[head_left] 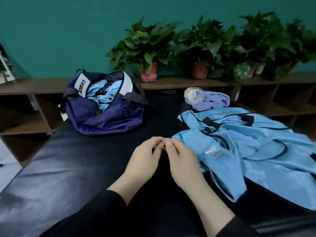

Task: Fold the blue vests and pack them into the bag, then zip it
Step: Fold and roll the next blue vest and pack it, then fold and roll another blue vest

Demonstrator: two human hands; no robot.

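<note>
A teal wall [51,31] backs potted plants [147,48] on a low wooden shelf [34,87].

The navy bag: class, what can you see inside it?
Through the open zip of the navy bag, bundled light blue fabric shows, like the vests on the table. Anything beneath that fabric is covered.
</note>
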